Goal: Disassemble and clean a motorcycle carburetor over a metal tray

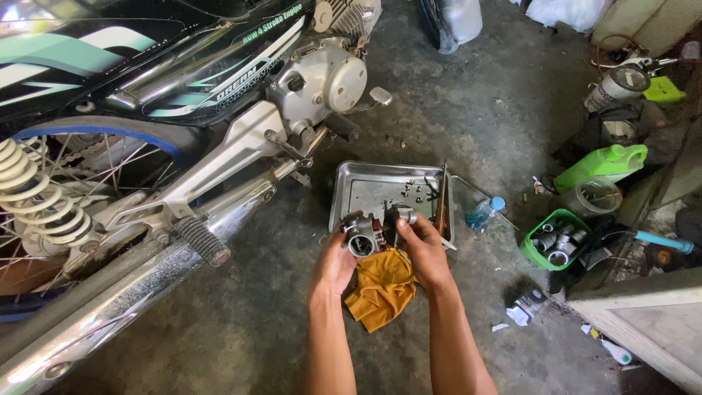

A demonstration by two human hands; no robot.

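Hands: both are working together over the floor, the left hand (333, 265) cupping a small metal carburetor body (363, 235) from below, the right hand (426, 254) closing its fingers on the darker part (398, 216) at the body's right side.
Grip: both hands are clamped on the same assembly, thumbs pressing in toward each other.
Position: the carburetor is sitting between the two hands, just in front of the near edge of the steel tray (365, 192), above an orange rag (382, 287).
Axis: its round bore is facing the camera, the body running left to right; the left hand is carrying more of it.
Look: grey cast metal, grimy, with a dark open throat.
Tray: small screws (414, 192) are lying loose inside.
Surroundings: a motorcycle (183, 110) is standing to the left; a green basket of sockets (556, 241) is sitting well apart on the right.
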